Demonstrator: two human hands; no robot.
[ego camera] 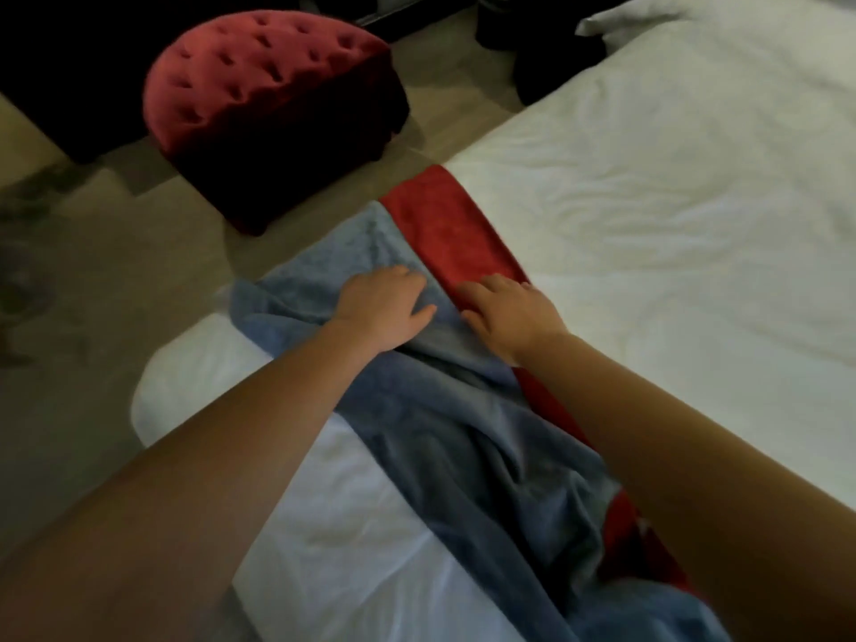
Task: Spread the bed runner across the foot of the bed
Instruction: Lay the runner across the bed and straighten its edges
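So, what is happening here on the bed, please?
A person is laying a bed runner, blue-grey with a red band, across the white bed. Both hands rest flat, palms down, on the cloth: the left hand on the blue part, the right hand at the seam with the red band. The blue part is wrinkled, so the spreading is not finished. A red tufted ottoman stands on the floor beside the bed.

The bed [671,215], dressed in wrinkled white linen, carries a bed runner [444,424] lying across its near end, blue-grey with a red band along one side and still rumpled. A white pillow [616,16] rests at the far end. The floor [116,280] bears a red tufted ottoman [259,90] beside the bed.
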